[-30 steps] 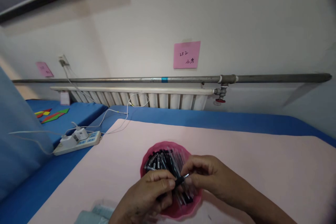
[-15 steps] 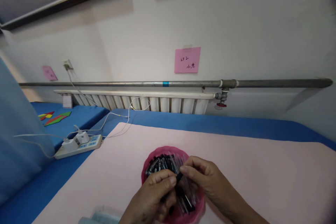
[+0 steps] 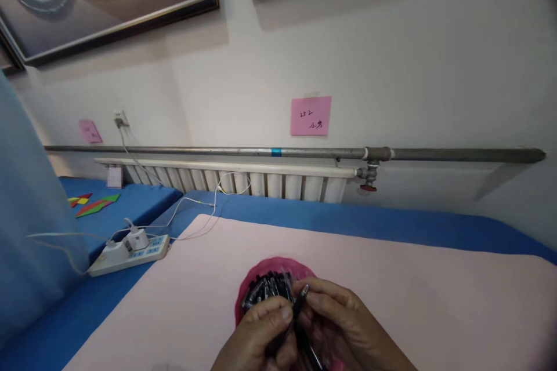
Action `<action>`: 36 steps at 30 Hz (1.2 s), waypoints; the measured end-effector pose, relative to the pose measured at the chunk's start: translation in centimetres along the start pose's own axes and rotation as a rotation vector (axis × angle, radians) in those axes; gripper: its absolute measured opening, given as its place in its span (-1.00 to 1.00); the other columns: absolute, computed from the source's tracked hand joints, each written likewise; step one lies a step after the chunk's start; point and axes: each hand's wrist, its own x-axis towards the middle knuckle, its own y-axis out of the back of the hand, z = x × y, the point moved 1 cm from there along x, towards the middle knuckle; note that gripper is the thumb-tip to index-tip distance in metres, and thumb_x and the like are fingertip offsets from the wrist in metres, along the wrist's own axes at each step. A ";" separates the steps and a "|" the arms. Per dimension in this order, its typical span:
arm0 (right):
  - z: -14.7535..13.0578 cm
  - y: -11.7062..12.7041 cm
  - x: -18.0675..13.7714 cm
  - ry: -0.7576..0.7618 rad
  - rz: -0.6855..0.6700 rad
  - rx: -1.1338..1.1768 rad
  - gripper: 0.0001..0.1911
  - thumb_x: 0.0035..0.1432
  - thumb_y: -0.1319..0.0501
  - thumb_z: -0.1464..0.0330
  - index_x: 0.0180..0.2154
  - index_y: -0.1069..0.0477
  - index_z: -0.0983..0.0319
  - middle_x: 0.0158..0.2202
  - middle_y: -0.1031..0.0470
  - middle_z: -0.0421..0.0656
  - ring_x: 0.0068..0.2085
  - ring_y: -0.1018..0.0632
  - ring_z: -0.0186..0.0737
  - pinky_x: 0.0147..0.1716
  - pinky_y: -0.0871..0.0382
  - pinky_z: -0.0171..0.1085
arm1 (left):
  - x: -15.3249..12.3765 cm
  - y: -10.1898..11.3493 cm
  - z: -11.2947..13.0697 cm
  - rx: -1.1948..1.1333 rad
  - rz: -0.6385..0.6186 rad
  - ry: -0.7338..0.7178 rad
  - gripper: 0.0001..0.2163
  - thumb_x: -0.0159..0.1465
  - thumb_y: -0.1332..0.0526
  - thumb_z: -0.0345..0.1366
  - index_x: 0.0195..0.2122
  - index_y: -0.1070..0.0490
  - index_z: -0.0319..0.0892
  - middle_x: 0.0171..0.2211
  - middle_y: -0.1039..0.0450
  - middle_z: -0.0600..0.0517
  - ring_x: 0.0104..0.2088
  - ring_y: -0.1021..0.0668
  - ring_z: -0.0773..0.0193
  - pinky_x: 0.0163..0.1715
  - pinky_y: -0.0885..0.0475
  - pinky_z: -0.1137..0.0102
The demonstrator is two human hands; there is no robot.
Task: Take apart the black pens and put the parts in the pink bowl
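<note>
A pink dish (image 3: pixel 248 293) full of several black-and-clear pens (image 3: pixel 265 288) sits on a pale pink mat (image 3: pixel 391 278) at the bottom centre. Both hands hover just over the dish. My left hand (image 3: pixel 261 336) and my right hand (image 3: pixel 337 324) are closed together on one black pen (image 3: pixel 299 301), which stands tilted with its metal tip pointing up between the fingertips. The lower parts of both hands and the near rim of the dish are cut off by the frame's bottom edge.
A white power strip (image 3: pixel 130 249) with plugged chargers and trailing cables lies on the blue table cover (image 3: pixel 391 220) to the left. Coloured flat shapes (image 3: pixel 93 204) lie further left. A radiator (image 3: pixel 235 177) and a pipe (image 3: pixel 304 152) run along the wall under a pink note (image 3: pixel 310 116).
The view has tilted upward, so the hands and dish sit lower in the frame. The pen between the fingers has turned from lying across to standing more upright.
</note>
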 end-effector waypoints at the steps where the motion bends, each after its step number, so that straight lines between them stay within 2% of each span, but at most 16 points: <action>1: 0.1 0.0 0.0 0.015 0.011 0.002 -0.76 -0.10 -0.37 0.23 -0.37 -0.52 0.23 -0.63 -0.35 -0.27 -0.61 -0.30 -0.43 -0.62 -0.13 -0.44 | 0.0 -0.1 0.1 0.009 0.004 0.003 -0.58 0.00 -0.26 0.11 -0.50 -0.24 -0.18 -0.79 -0.15 0.21 -0.81 -0.06 0.56 -0.78 0.16 0.53; 4: 0.1 0.2 0.1 0.057 0.063 0.003 -0.78 -0.14 -0.40 0.27 -0.38 -0.52 0.21 -0.58 -0.40 -0.27 -0.56 -0.34 -0.42 -0.56 -0.20 -0.43 | 0.1 -0.4 0.2 0.018 0.022 0.006 -0.58 0.01 -0.26 0.10 -0.54 -0.20 -0.16 -0.78 -0.15 0.21 -0.79 -0.07 0.55 -0.76 0.15 0.53; 8: -0.1 0.2 0.3 0.055 0.079 -0.007 -0.71 -0.19 -0.42 0.27 -0.34 -0.55 0.21 -0.41 -0.49 -0.20 -0.42 -0.45 -0.33 -0.38 -0.31 -0.36 | 0.2 -0.5 0.1 0.001 0.043 0.016 -0.60 0.00 -0.28 0.07 -0.53 -0.21 -0.16 -0.78 -0.16 0.21 -0.78 -0.10 0.53 -0.75 0.14 0.53; 12: -0.1 0.2 0.3 0.096 0.112 -0.052 -0.77 -0.17 -0.41 0.28 -0.39 -0.55 0.21 -0.46 -0.47 -0.23 -0.43 -0.44 -0.33 -0.39 -0.31 -0.36 | 0.3 -0.7 -0.1 -0.015 0.032 0.000 -0.57 -0.02 -0.29 0.10 -0.54 -0.20 -0.16 -0.79 -0.16 0.21 -0.78 -0.11 0.54 -0.74 0.09 0.53; 17: -0.2 -0.2 0.3 0.111 0.063 -0.014 -0.77 -0.14 -0.39 0.28 -0.37 -0.56 0.23 -0.33 -0.51 -0.14 -0.31 -0.48 -0.24 -0.28 -0.35 -0.31 | 0.3 -0.6 -0.1 0.009 0.039 -0.012 -0.57 -0.01 -0.26 0.13 -0.51 -0.23 -0.16 -0.79 -0.15 0.21 -0.78 -0.10 0.53 -0.74 0.13 0.51; 22: 0.0 0.0 0.5 0.102 0.111 -0.022 -0.76 -0.15 -0.40 0.30 -0.35 -0.55 0.22 -0.41 -0.51 -0.18 -0.39 -0.46 -0.28 -0.33 -0.34 -0.31 | 0.4 -0.7 -0.2 -0.020 0.061 -0.027 -0.59 0.00 -0.28 0.09 -0.53 -0.22 -0.17 -0.78 -0.14 0.22 -0.76 -0.10 0.54 -0.72 0.10 0.52; 27: 0.2 0.4 0.7 0.118 0.089 0.017 -0.76 -0.21 -0.42 0.30 -0.41 -0.56 0.24 -0.32 -0.52 -0.13 -0.39 -0.46 -0.27 -0.30 -0.34 -0.28 | 0.4 -0.8 -0.3 -0.053 0.074 -0.024 -0.60 0.00 -0.29 0.06 -0.52 -0.24 -0.18 -0.78 -0.15 0.22 -0.77 -0.10 0.54 -0.71 0.12 0.53; 30: 0.2 0.6 0.7 0.112 0.107 0.014 -0.78 -0.20 -0.42 0.31 -0.40 -0.55 0.22 -0.44 -0.49 -0.20 -0.43 -0.44 -0.32 -0.35 -0.32 -0.33 | 0.3 -0.9 -0.2 -0.059 0.084 -0.018 -0.61 0.00 -0.30 0.05 -0.52 -0.25 -0.18 -0.78 -0.14 0.22 -0.76 -0.09 0.55 -0.70 0.09 0.55; 33: 0.2 0.7 0.8 0.082 0.073 0.045 -0.71 -0.20 -0.42 0.32 -0.32 -0.55 0.20 -0.41 -0.49 -0.21 -0.40 -0.45 -0.31 -0.33 -0.32 -0.33 | 0.3 -1.2 -0.1 -0.071 0.083 -0.009 -0.60 -0.02 -0.31 0.05 -0.52 -0.25 -0.18 -0.79 -0.14 0.22 -0.76 -0.09 0.54 -0.71 0.07 0.55; 36: 0.3 0.8 0.9 0.079 0.041 0.022 -0.76 -0.19 -0.41 0.31 -0.37 -0.56 0.25 -0.42 -0.49 -0.19 -0.41 -0.44 -0.31 -0.33 -0.31 -0.33 | 0.2 -1.3 -0.1 -0.062 0.084 -0.006 -0.60 -0.02 -0.30 0.07 -0.52 -0.26 -0.18 -0.80 -0.15 0.22 -0.77 -0.10 0.54 -0.72 0.08 0.54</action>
